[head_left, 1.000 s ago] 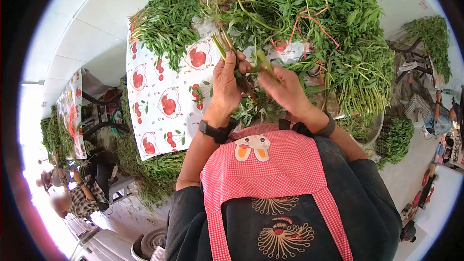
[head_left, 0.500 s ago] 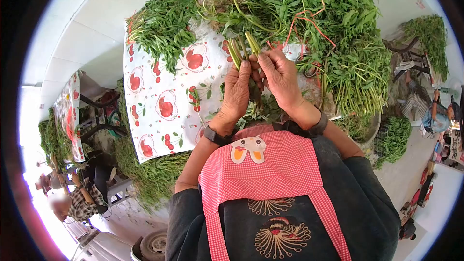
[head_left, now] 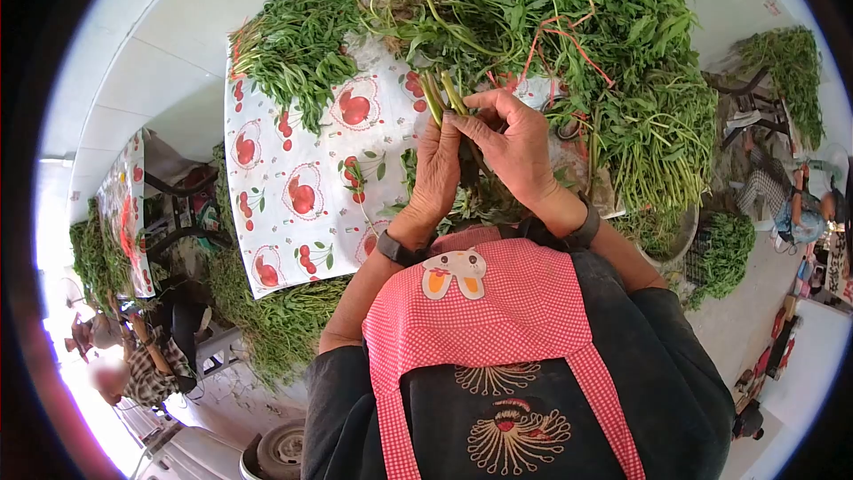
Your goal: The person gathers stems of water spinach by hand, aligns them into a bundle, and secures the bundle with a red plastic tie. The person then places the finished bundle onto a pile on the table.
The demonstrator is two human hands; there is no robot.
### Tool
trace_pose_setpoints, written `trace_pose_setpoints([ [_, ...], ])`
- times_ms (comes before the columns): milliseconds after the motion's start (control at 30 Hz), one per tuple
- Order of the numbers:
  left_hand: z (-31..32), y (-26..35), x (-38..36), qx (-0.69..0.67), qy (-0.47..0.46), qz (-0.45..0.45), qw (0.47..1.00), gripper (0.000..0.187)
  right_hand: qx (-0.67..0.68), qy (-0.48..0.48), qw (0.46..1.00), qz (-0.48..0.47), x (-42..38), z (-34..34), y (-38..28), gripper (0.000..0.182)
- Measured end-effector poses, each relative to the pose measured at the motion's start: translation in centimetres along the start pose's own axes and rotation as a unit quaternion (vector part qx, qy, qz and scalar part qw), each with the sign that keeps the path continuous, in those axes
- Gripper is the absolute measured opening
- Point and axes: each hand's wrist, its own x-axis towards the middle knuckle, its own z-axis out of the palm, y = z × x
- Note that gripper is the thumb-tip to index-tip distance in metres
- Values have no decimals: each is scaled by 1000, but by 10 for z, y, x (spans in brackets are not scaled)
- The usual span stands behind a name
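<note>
The bunch of green stems (head_left: 442, 93) stands upright between both hands, above the near edge of the desk (head_left: 284, 187). The left hand (head_left: 437, 169) is closed around the stems' lower part; the right hand (head_left: 515, 147) pinches them near the cut ends. To do this well, I judge the cut ends should sit level and the left grip stay firm while the right hand adds or straightens a stem. A second ago the right hand was apart, carrying a single stem; now it is against the bunch. The heap of greens (head_left: 551, 27) lies behind.
</note>
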Motion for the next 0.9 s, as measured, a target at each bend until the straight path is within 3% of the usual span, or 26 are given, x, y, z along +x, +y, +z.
trace_pose_setpoints([
  [133,4,2,0,18,-8,21,1000,35,17,25,999,-33,1,2,6,25],
  [233,2,-2,2,135,9,59,989,34,-15,16,998,-65,4,-2,6,20],
  [333,5,2,-1,128,8,25,991,33,11,-9,999,-42,6,-3,8,17],
  [500,3,-4,1,121,21,64,990,32,131,-67,986,80,5,-7,1,18],
  [600,5,-6,2,116,35,90,989,32,213,-75,969,103,7,-5,7,19],
  [733,7,-5,2,89,39,86,992,32,207,-88,967,121,8,-7,6,20],
  [900,-3,-3,-2,104,-32,53,993,36,112,-81,990,-29,10,-5,12,25],
])
